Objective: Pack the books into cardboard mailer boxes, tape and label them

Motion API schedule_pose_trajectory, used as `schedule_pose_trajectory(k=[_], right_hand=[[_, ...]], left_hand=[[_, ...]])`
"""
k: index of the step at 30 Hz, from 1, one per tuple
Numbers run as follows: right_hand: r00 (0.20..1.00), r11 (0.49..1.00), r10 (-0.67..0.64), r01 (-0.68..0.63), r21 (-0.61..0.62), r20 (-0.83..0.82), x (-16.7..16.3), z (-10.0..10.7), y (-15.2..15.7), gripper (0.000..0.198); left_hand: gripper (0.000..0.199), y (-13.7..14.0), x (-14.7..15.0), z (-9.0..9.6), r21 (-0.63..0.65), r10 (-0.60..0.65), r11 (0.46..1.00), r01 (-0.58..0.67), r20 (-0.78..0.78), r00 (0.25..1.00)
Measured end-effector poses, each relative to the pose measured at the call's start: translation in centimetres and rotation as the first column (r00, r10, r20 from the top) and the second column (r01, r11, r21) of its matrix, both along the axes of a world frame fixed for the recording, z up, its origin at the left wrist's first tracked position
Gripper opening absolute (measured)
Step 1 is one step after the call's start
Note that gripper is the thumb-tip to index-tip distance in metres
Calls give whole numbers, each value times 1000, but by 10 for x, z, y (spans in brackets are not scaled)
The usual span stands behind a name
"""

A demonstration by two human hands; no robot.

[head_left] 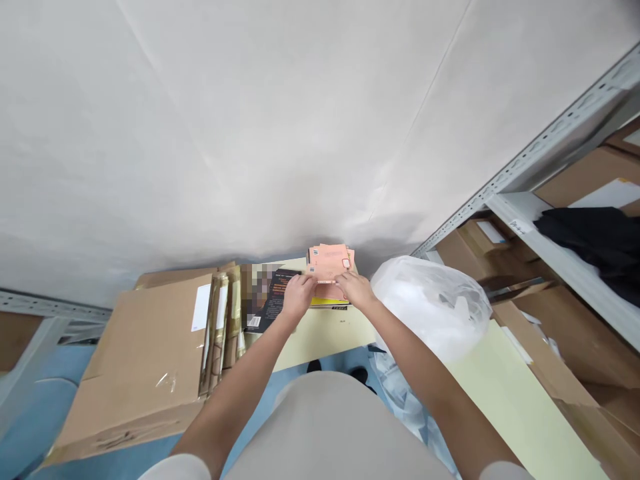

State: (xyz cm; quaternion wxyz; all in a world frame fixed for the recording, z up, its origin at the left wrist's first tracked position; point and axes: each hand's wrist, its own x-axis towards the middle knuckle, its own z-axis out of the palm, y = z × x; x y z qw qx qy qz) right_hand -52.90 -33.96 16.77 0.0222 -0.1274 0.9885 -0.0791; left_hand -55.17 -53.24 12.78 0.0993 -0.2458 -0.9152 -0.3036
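Observation:
Both hands are at a small stack of books near the table's far edge. My left hand [300,295] has its fingers closed on the left near corner of a pink book [327,269]. On the opposite side, my right hand [356,289] grips the same book at its right near corner. The book's narrow near edge faces me, slightly raised. Under it lie more pink books and a yellow-covered book [320,302], partly hidden. Just left of my left hand is a dark book [275,301] with orange print, lying back cover up.
Flattened cardboard boxes [145,340] lean in a pile at the left. A translucent plastic bag [430,307] bulges beside my right forearm. Along the right stands a metal shelf [510,207] with cartons, and an open carton [545,353] sits lower. A white wall [280,133] rises behind the pale yellow tabletop [310,340].

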Motion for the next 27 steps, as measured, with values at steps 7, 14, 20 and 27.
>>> schedule_pose_trajectory(k=[7,14,20,27], right_hand=[[869,643,-468,206,-738,-165,46,16,28,35],[780,-6,-535,383,-924,326,129,24,67,46],[652,-342,-543,403,-849,529,220,30,94,41],[443,-542,-685,219,-811,578,320,29,148,40]], left_hand=[[23,5,43,20,466,-88,884,-40,249,964],[38,56,91,48,686,-495,683,-250,686,533],[44,114,140,48,640,-592,733,-229,767,248],[52,195,199,40,640,-649,761,107,751,127]])
